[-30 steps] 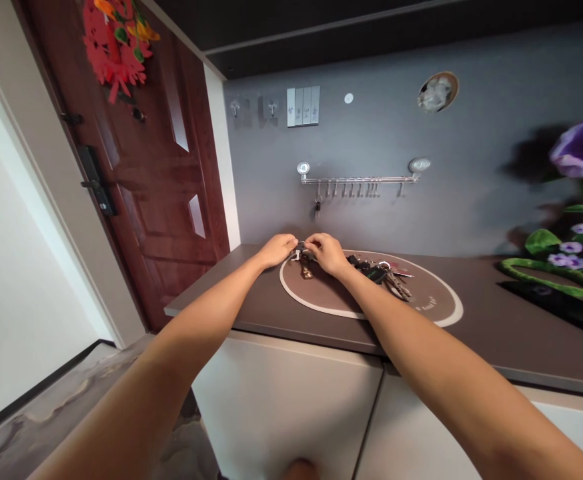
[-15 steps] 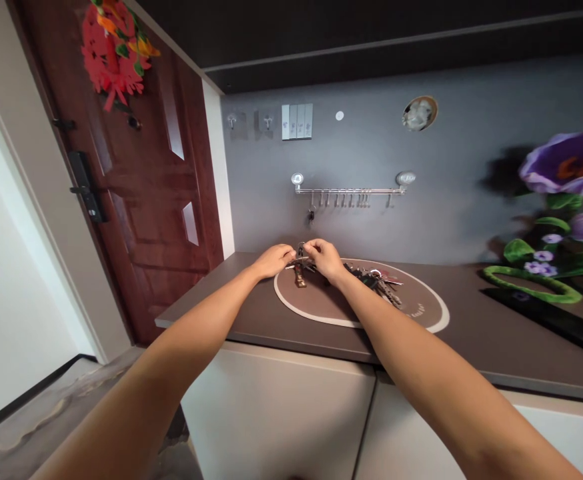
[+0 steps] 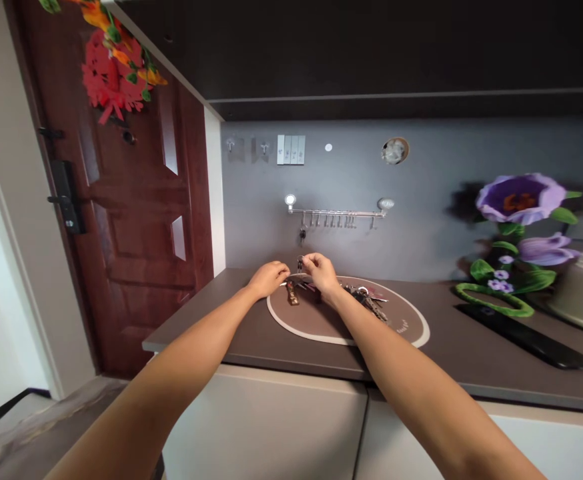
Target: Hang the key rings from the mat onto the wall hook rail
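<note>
My left hand (image 3: 267, 278) and my right hand (image 3: 321, 273) meet over the left part of an oval brown mat (image 3: 406, 330) on a dark countertop. Both pinch a bunch of keys (image 3: 296, 283) between them, held just above the mat, with a small brown fob (image 3: 292, 296) dangling from it. A second pile of keys (image 3: 366, 298) lies on the mat to the right of my right wrist. On the wall behind, a chrome hook rail (image 3: 336, 213) carries one small key (image 3: 302, 233) at its left end.
A dark red door (image 3: 131, 220) with a black handle (image 3: 64, 197) stands at the left. Artificial purple flowers (image 3: 519, 200) and a black flat object (image 3: 526, 337) sit at the right of the countertop (image 3: 206, 330). White cabinet fronts lie below. Light switches (image 3: 290, 149) are on the grey wall.
Both hands have lifted the key bunch slightly off the mat, and the fob now hangs free. The camera has tilted up, so the scene sits lower in the frame.
</note>
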The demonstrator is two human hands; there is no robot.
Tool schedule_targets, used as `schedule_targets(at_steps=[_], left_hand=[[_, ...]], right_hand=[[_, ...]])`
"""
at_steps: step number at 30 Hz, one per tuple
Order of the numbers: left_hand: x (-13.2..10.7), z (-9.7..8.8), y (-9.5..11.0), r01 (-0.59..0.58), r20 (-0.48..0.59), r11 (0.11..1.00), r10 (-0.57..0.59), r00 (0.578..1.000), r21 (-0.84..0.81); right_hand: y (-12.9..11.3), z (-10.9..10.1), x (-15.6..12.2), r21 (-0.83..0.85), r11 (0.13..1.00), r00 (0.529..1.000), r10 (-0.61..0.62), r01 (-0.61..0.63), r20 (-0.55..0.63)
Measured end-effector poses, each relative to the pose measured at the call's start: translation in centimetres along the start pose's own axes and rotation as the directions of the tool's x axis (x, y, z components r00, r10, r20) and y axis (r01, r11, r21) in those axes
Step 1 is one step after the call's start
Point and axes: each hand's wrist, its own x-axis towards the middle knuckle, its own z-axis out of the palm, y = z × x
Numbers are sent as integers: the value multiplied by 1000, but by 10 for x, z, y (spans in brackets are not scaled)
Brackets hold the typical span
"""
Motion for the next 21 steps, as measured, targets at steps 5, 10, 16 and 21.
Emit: schedule_targets(at_steps=[5,10,16,21], left_hand=[[0,1,4,-1,13,1000,1,1000,-9],[0,1,6,-10,26,1000,10,1000,3],[0,1,8,1,26,1000,-1,1000,7],[0,1,7,18,25,1000,-19,1000,12]], right_hand=[[-10,-3,3,4,1000,997,10,-10,-79],[-27,-7,19,169,982,984,104,-80,-142],[-46,-13,48,186,975,961,166,-126,-219],[-45,-12,78,46,988,936,155,-148,-315]])
